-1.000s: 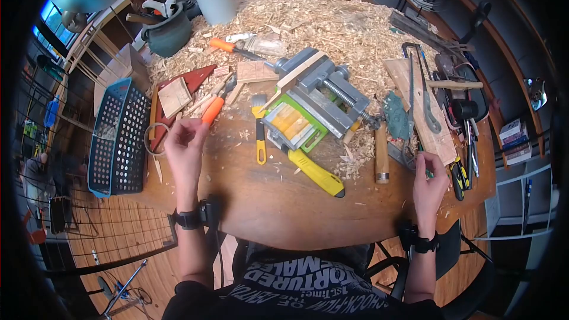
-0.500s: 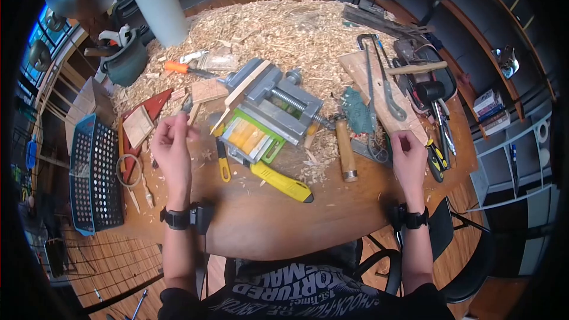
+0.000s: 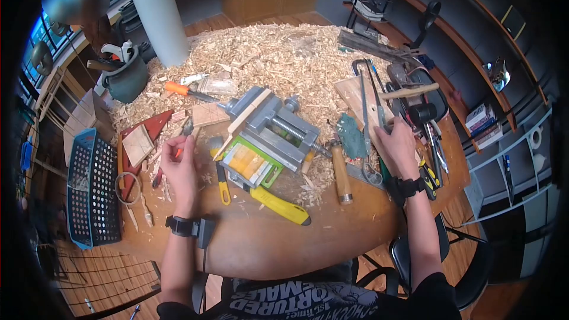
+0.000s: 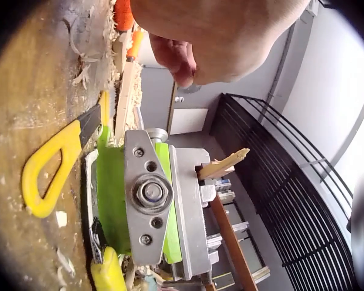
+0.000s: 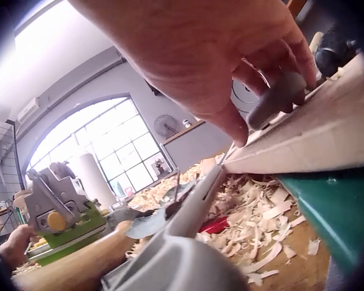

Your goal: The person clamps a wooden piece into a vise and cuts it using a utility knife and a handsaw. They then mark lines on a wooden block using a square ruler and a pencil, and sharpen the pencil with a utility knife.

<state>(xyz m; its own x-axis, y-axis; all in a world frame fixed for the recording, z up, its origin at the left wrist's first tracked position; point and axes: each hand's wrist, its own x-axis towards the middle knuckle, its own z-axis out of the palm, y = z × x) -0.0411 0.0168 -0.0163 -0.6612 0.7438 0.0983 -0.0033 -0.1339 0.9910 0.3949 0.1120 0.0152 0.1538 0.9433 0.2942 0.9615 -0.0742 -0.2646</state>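
Over the table's left half, my left hand [image 3: 179, 169] is raised with loosely bent fingers, beside an orange-handled tool partly hidden behind them; nothing shows in its grasp. The left wrist view shows this hand [image 4: 218, 36] above the grey and green vise [image 4: 148, 194]. At the right, my right hand [image 3: 400, 145] reaches over a flat wooden board [image 3: 360, 96]. Seen from the right wrist, that hand [image 5: 224, 66] has its fingers curled round a grey handle [image 5: 276, 100] on the board [image 5: 309, 136].
A vise [image 3: 275, 127] clamps a thin wooden strip at centre, with a yellow-handled tool [image 3: 278, 206] in front. A wooden-handled tool [image 3: 342, 178] lies between the vise and my right hand. Shavings [image 3: 284, 53] cover the back; a blue basket [image 3: 95, 195] stands left, a mallet [image 3: 422, 114] right.
My right hand has moved forward from the table's front edge and taken hold of the grey handle. The left hand stays raised near the orange-handled tool. The head view has shifted.
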